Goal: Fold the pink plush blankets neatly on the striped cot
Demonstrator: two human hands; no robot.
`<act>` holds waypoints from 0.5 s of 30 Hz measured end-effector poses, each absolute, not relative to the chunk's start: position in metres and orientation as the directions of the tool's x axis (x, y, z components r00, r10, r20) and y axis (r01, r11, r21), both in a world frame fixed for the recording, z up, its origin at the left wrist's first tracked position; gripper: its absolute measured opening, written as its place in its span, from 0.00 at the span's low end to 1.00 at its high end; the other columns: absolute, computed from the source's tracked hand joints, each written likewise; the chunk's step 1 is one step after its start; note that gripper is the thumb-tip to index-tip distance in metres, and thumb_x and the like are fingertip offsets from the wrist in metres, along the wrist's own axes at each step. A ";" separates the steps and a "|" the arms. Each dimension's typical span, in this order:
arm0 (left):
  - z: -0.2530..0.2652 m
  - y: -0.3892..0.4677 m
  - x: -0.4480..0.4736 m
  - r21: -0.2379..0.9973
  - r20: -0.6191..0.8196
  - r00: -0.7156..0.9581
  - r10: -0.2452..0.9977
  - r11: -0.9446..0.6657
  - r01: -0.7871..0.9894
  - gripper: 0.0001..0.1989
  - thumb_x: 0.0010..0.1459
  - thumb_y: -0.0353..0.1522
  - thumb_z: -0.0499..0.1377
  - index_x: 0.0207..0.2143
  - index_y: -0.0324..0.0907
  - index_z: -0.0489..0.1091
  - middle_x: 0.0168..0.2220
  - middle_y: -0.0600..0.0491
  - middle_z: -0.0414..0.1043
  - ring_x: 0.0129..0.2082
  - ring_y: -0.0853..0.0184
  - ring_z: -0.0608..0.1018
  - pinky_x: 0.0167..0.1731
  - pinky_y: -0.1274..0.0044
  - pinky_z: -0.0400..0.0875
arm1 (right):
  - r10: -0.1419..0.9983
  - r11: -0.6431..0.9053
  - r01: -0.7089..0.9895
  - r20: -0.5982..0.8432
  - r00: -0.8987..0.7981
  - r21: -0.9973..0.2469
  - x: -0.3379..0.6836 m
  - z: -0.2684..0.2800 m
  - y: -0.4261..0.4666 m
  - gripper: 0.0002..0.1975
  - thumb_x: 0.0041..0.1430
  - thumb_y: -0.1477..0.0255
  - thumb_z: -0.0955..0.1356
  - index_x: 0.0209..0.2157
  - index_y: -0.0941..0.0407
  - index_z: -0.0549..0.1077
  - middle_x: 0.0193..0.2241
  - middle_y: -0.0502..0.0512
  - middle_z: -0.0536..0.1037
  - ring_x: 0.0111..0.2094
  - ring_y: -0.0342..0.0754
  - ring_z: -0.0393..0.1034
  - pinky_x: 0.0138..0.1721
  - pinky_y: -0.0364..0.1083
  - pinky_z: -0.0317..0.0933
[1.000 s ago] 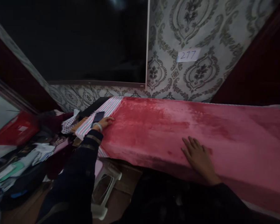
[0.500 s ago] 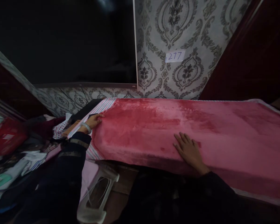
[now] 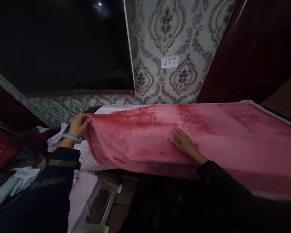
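Where left fingers (image 3: 86, 123) pinch, pink cloth (image 3: 140, 139) creases, blotched darker red.

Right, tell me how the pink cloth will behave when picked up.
Likely floppy: the pink cloth creases and drapes from the edge the left hand pinches. Probably not very slippery, since its patchy shading suggests a fuzzy nap.

Dark television (image 3: 70, 48) before patterned wall (image 3: 177, 35); paper label (image 3: 169, 62) (handwritten 277); pink-topped stool (image 3: 83, 189).
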State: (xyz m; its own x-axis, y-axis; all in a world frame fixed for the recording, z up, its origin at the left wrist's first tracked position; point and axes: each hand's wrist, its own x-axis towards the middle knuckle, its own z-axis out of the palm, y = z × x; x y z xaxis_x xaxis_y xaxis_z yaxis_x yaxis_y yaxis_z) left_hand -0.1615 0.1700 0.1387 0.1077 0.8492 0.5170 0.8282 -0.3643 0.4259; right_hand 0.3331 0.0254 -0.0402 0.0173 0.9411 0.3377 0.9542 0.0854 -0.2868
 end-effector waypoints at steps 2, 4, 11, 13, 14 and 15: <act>0.150 0.161 -0.157 0.420 0.558 0.096 0.824 -0.380 0.824 0.08 0.52 0.34 0.54 0.34 0.44 0.70 0.39 0.51 0.73 0.45 0.59 0.75 0.54 0.66 0.69 | 0.934 0.137 0.950 0.355 -0.030 -0.281 0.330 -0.036 0.032 0.32 0.64 0.58 0.65 0.66 0.56 0.64 0.66 0.66 0.64 0.68 0.63 0.55 0.62 0.62 0.57; 0.161 0.152 -0.153 0.391 0.589 0.090 0.803 -0.381 0.838 0.07 0.52 0.35 0.54 0.34 0.46 0.69 0.38 0.53 0.72 0.44 0.59 0.75 0.53 0.67 0.70 | 0.933 0.168 0.945 0.356 -0.060 -0.279 0.326 -0.032 0.036 0.34 0.63 0.57 0.66 0.67 0.55 0.62 0.67 0.66 0.62 0.68 0.63 0.53 0.63 0.62 0.56; 0.201 0.123 -0.136 0.274 0.675 0.092 0.732 -0.365 0.890 0.12 0.50 0.40 0.52 0.35 0.47 0.69 0.35 0.52 0.69 0.42 0.58 0.76 0.48 0.68 0.71 | 0.937 0.191 0.933 0.340 -0.080 -0.304 0.310 -0.023 0.046 0.42 0.61 0.54 0.68 0.71 0.54 0.55 0.71 0.68 0.52 0.71 0.66 0.45 0.64 0.65 0.50; 0.209 0.117 -0.132 0.243 0.680 0.102 0.726 -0.355 0.903 0.13 0.50 0.41 0.52 0.35 0.47 0.70 0.34 0.52 0.68 0.40 0.58 0.75 0.46 0.69 0.71 | 0.938 0.178 0.932 0.341 -0.063 -0.315 0.305 -0.021 0.047 0.41 0.60 0.55 0.69 0.69 0.56 0.58 0.71 0.68 0.53 0.70 0.66 0.46 0.64 0.64 0.50; 0.213 0.114 -0.130 0.230 0.681 0.109 0.724 -0.353 0.907 0.13 0.51 0.41 0.52 0.35 0.47 0.70 0.33 0.52 0.68 0.39 0.58 0.75 0.45 0.69 0.70 | 0.936 0.176 0.930 0.347 -0.057 -0.323 0.302 -0.021 0.046 0.39 0.60 0.57 0.70 0.68 0.57 0.60 0.70 0.68 0.54 0.70 0.66 0.47 0.64 0.64 0.50; 0.216 0.112 -0.129 0.219 0.682 0.117 0.722 -0.354 0.909 0.13 0.51 0.41 0.52 0.35 0.47 0.70 0.33 0.52 0.67 0.39 0.59 0.75 0.44 0.69 0.70 | 0.932 0.177 0.927 0.360 -0.049 -0.331 0.299 -0.021 0.045 0.36 0.60 0.59 0.70 0.67 0.57 0.63 0.69 0.68 0.57 0.69 0.65 0.50 0.64 0.63 0.50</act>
State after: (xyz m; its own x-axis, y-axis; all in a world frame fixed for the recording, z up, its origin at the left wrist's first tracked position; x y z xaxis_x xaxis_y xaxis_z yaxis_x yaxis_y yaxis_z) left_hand -0.1286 0.1116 0.2159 0.1167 0.7219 0.6821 0.9090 -0.3543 0.2194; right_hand 0.2991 0.0452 -0.0214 -0.0493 0.9316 0.3601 0.9267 0.1771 -0.3314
